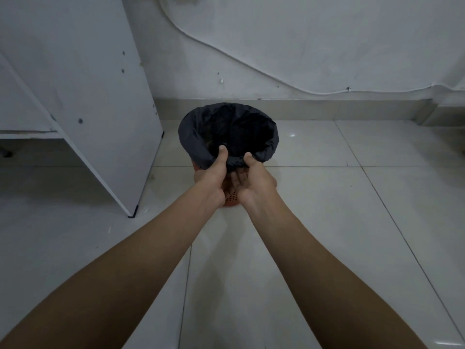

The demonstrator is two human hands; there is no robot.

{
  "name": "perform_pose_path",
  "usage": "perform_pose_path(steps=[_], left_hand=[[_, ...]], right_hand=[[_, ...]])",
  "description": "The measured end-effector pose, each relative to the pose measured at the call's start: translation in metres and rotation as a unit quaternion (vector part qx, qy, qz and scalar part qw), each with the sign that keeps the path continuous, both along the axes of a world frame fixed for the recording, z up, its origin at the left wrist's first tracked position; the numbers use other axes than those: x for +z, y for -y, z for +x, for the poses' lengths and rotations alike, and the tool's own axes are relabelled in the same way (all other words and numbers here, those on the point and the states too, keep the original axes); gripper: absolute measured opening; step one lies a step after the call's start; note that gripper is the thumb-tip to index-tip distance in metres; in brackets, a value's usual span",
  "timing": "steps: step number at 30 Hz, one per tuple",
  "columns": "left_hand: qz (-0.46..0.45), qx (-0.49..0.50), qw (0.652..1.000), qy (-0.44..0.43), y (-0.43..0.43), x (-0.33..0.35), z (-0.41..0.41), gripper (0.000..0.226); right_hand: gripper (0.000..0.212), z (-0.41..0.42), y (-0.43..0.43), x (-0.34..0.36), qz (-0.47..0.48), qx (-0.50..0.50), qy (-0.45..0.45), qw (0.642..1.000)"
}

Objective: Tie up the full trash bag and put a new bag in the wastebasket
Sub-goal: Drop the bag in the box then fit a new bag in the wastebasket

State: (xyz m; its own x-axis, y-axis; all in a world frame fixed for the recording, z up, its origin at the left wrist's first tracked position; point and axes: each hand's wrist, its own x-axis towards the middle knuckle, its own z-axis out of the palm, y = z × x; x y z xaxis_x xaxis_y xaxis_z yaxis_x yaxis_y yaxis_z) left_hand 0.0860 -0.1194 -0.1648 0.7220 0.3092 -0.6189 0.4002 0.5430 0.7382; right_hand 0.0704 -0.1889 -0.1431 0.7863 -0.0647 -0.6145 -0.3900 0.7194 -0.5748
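Both L grip & R grip pinch bag's near rim (on wastebasket).

Fig. 1, head view, sole camera | looking forward and down from the person's head | sitting well above the grip, where left hand and right hand are pinching the trash bag rim | grip lying just above frame centre, wall rising beyond it, floor tiles spreading around it.
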Motion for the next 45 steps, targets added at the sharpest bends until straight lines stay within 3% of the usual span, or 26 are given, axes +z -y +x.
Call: perform_pose_path(steps=[6,11,15,19,24,28,31,35,39,45], left_hand=[[0.008,0.03,1.0,-0.001,-0.007,0.002,-0.003,0.062],[0.018,0.034,0.999,0.003,-0.03,0.004,-0.006,0.048],[-0.003,0.034,0.998,0.043,-0.049,0.006,-0.002,0.042],[-0.01,0.033,0.998,0.047,-0.041,0.008,-0.002,0.04],[-0.013,0.058,0.998,0.027,-0.027,0.009,-0.001,0.035],[-0.027,0.063,0.997,0.025,-0.017,0.01,-0.005,0.033],[-0.044,0.054,0.997,0.033,-0.011,0.011,-0.007,0.034],[-0.057,0.056,0.996,0.03,-0.001,0.009,-0.011,0.033],[-0.056,0.087,0.994,0.027,0.009,0.01,-0.013,0.022],[-0.034,0.006,0.999,0.003,0.027,0.006,-0.017,0.031]], right_hand=[[0.027,0.01,0.007,0.002,0.002,0.015,0.011,1.0],[0.026,0.023,0.021,-0.006,-0.034,0.0,0.032,0.999],[0.01,0.024,0.029,-0.007,-0.065,0.0,0.038,0.997],[0.021,0.022,0.025,-0.01,-0.059,-0.024,0.017,0.998],[0.013,0.02,0.012,-0.012,-0.088,-0.018,0.017,0.996],[0.023,0.024,0.013,-0.008,-0.081,-0.063,0.015,0.995],[0.016,0.027,0.012,-0.01,-0.105,-0.083,0.007,0.991],[0.027,0.025,0.009,-0.016,-0.15,-0.087,-0.017,0.985],[0.03,0.019,0.004,-0.013,-0.118,-0.092,0.004,0.989],[0.022,0.026,0.004,-0.016,-0.14,-0.106,0.003,0.985]])
